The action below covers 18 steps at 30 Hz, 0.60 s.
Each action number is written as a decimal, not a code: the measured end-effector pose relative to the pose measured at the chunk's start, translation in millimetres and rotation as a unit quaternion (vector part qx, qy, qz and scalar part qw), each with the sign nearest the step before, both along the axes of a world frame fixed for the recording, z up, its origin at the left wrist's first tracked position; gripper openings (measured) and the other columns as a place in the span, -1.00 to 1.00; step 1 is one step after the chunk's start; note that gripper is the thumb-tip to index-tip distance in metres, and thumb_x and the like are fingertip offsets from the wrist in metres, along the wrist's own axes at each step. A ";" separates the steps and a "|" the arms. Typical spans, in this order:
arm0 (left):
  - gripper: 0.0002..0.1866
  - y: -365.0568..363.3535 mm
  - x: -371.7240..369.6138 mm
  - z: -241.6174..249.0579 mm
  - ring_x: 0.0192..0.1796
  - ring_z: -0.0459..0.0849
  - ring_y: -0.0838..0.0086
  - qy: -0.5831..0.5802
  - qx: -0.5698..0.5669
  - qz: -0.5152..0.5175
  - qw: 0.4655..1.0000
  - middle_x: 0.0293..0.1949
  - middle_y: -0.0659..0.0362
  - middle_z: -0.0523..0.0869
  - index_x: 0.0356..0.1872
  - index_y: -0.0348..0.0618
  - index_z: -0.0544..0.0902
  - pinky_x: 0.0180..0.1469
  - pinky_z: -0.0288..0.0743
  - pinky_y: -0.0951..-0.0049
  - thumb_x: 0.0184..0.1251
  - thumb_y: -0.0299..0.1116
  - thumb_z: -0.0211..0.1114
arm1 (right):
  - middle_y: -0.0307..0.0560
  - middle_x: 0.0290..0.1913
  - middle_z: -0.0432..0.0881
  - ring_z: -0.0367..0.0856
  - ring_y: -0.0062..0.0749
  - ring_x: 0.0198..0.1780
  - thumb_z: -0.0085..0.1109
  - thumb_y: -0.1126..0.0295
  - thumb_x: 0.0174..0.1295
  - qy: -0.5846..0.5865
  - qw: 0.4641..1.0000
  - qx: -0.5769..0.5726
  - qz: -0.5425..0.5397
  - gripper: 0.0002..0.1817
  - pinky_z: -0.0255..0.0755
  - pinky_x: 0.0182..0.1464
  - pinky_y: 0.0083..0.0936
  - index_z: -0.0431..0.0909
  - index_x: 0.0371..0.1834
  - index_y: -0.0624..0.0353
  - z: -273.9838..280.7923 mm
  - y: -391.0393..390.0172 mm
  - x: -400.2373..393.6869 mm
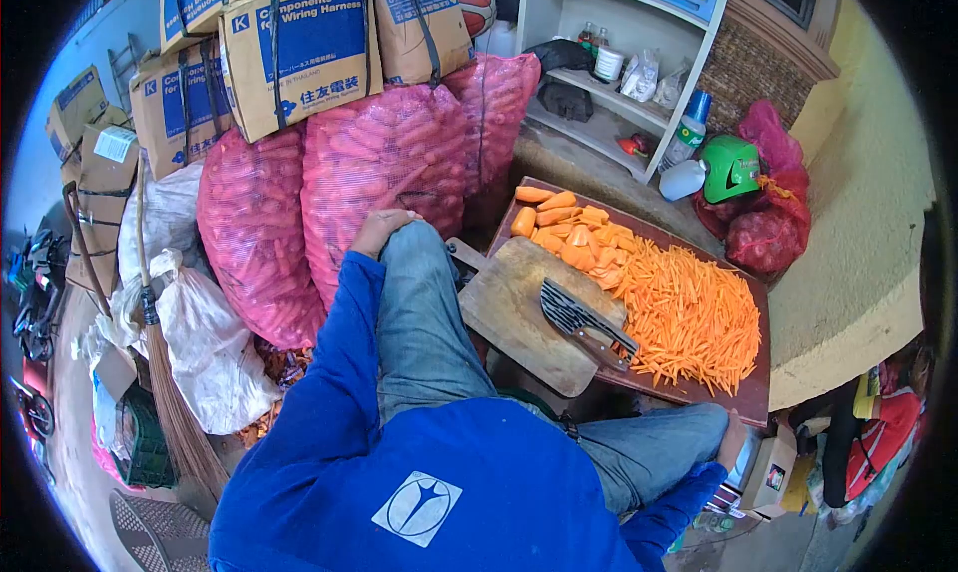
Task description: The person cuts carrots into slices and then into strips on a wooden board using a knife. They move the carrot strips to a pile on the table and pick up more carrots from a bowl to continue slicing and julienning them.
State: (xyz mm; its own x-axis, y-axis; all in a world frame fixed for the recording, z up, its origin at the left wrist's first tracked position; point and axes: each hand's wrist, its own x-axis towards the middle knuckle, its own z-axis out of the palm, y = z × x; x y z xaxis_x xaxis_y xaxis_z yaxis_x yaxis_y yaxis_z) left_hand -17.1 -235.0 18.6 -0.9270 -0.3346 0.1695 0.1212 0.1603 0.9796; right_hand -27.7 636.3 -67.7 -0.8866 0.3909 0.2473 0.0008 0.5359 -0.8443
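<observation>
1. A person [479, 472] in blue is resting the right hand [733, 440] by the right knee [707, 427], right of the chopping board [499, 307]; the leg is partly hiding its grip, so whether spread or pressed together, one cannot tell.
2. The left hand [384, 233] is lying on the left knee [419, 241], left of the board, holding no visible tool; its finger spread, too, one cannot tell.
3. One patterned blade, belonging to a knife [574, 310], is lying on the board. Good cutting would probably mean seating the overhanging board fully on the bench [753, 402], curling the guiding fingertips and keeping finished strips off the cutting area.
4. Right of the board, carrot strips [694, 317] are heaping up beyond counting; just beyond it, carrot slices [594, 253] are overlapping uncountably, with about five thick carrot pieces [556, 216] lying farther out.
5. Beyond the board, leftward, three mesh sacks [384, 163] are standing beneath at least four printed cartons [299, 53].
6. Farther beyond the board, one shelf unit [599, 8] is standing.
</observation>
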 end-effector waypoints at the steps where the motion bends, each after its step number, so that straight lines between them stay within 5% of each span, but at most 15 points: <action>1: -0.71 0.5 -1.8 -1.7 -0.01 0.84 0.44 0.003 -0.001 -0.001 1.000 -0.08 0.10 0.94 -0.01 -0.34 0.89 0.16 0.64 0.42 0.48 -0.31 0.41 | 0.16 -0.37 0.66 0.45 -0.28 -0.26 0.18 0.05 0.62 -0.002 1.000 0.020 0.012 -0.41 0.40 -0.12 -0.13 0.61 -0.24 0.56 1.5 1.2 0.2; 9: -0.71 8.5 -7.1 -4.3 -0.01 0.84 0.44 -0.041 0.029 0.010 0.999 -0.05 0.08 0.93 0.00 -0.35 0.89 0.16 0.65 0.42 0.49 -0.32 0.41 | 0.13 -0.37 0.67 0.44 -0.28 -0.26 0.19 0.04 0.60 -0.035 0.999 0.025 0.024 -0.40 0.39 -0.13 -0.10 0.60 -0.28 0.55 4.7 3.4 2.6; 11: -0.70 0.3 -12.1 -14.7 0.00 0.85 0.43 -0.046 0.048 -0.001 0.998 -0.05 0.08 0.93 0.00 -0.35 0.89 0.16 0.64 0.42 0.50 -0.31 0.41 | 0.44 -0.05 0.83 0.76 0.16 -0.03 0.06 0.20 0.65 -0.062 0.995 0.080 -0.006 -0.51 0.51 0.09 -0.10 0.76 0.02 0.53 -0.3 9.8 -0.7; 18: -0.68 -9.8 -8.9 -19.6 0.03 0.86 0.39 -0.033 0.022 0.002 0.999 -0.04 0.03 0.94 -0.01 -0.37 0.89 0.23 0.63 0.40 0.53 -0.29 0.37 | 0.25 -0.12 0.81 0.60 -0.21 -0.11 0.20 0.04 0.59 -0.077 0.997 0.011 0.010 -0.40 0.49 0.05 -0.15 0.71 -0.05 0.59 9.5 5.0 4.0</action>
State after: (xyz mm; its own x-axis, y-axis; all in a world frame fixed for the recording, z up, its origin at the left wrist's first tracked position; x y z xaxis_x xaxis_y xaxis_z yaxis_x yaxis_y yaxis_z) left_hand -26.0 -244.9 -1.0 -0.9342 -0.3444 0.0931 0.0557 0.1169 0.9916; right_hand -23.7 641.4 -58.1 -0.9223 0.3689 0.1151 0.1193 0.5549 -0.8233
